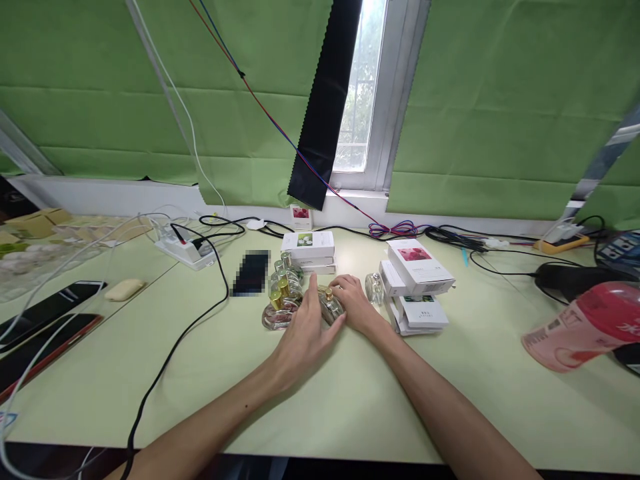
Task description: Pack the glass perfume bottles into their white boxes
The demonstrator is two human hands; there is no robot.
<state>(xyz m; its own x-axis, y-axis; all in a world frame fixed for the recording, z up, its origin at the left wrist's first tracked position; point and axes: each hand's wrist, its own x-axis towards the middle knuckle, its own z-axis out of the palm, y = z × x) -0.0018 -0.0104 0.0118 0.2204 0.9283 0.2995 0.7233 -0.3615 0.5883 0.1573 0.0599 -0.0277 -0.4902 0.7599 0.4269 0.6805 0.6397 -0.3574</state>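
A glass perfume bottle (331, 308) with a gold neck sits between my hands, above the middle of the table. My left hand (303, 333) is open, its fingers stretched forward along the bottle's left side and its thumb near the base. On the other side my right hand (353, 303) curls its fingers round the top and right of that bottle; the fingertips are partly hidden. Left of my left hand stands a close group of perfume bottles (281, 313), several with gold or silver necks. One more clear bottle (374, 289) stands right of my right hand.
White boxes (420, 270) with flower pictures are stacked at right, others (307, 247) behind the bottles. A pink-red drink bottle (575, 330) is far right. Phones (55, 307), a power strip (185, 252), and a black cable (185, 333) occupy the left side.
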